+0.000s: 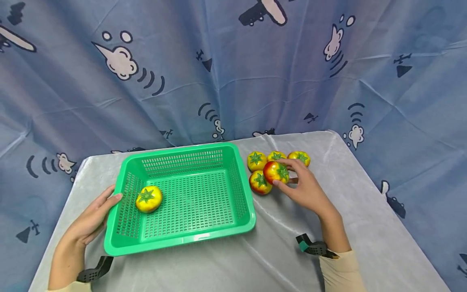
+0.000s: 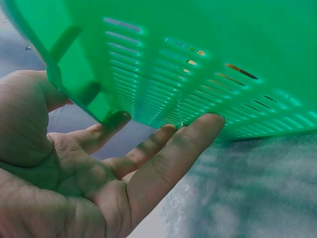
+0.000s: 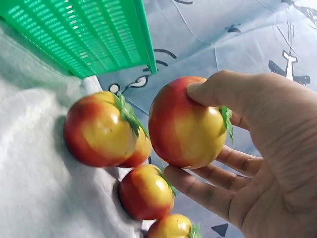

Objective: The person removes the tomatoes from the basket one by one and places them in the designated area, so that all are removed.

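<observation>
My right hand [image 1: 306, 188] holds a shiny red-and-yellow tomato [image 1: 274, 172] with a green leafy top. In the right wrist view the thumb lies on one side of this tomato [image 3: 185, 124] and the fingers are on the other. Several similar tomatoes [image 1: 256, 161] sit close together on the table just beyond and beside that hand. At the left, my left hand [image 1: 91, 217] grips the short side of a green plastic basket [image 1: 182, 241], thumb at the rim. Its fingers [image 2: 173, 161] reach along the slotted outer wall below. One yellow tomato [image 1: 148, 198] lies inside the basket, near the left wall.
A silvery-grey cloth covers the table [image 1: 233, 271]. Behind it hangs a blue curtain [image 1: 233, 89] printed with planes and clouds, close to the table's back edge. The basket's right wall stands close beside the tomato cluster.
</observation>
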Demonstrator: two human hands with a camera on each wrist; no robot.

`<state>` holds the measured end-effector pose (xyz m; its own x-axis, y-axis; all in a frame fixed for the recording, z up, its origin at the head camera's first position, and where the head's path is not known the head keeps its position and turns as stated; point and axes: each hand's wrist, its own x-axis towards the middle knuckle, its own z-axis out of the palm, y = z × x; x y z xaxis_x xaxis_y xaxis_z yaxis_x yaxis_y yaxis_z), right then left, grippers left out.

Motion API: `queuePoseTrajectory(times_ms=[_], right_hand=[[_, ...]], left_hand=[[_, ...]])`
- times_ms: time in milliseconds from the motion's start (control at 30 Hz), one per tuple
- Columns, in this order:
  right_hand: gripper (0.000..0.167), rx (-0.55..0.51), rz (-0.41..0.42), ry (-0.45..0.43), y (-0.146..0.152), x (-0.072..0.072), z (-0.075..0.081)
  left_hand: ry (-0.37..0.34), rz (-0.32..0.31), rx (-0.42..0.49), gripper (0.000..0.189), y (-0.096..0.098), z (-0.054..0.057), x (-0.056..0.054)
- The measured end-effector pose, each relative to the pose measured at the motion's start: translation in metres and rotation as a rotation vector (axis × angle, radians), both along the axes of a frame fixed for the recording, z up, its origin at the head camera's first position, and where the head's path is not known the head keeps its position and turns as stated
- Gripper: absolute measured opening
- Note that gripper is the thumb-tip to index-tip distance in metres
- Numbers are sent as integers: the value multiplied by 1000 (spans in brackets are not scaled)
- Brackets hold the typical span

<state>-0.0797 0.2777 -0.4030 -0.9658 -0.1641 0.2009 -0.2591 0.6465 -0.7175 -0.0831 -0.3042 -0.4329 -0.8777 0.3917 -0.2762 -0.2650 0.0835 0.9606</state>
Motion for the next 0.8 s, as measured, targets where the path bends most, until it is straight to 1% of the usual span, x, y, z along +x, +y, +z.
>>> queuePoseTrajectory(times_ms=[200,367,500,667,800], right_hand=[[56,26,-17,-23,11,-1,-4],[55,50,-29,-45,17,-3,-6],[55,66,-26,-42,20,-3,-10],[55,77,-21,-46,21,-6,-14],[56,84,-26,-51,23,-8,-17]], left_hand=[[-10,2,4,65,-1,0,2],[2,-20,25,64,0,1,1],[12,-29,29,65,1,1,1],[7,-22,27,67,1,1,2],[22,-30,34,64,2,2,-1]])
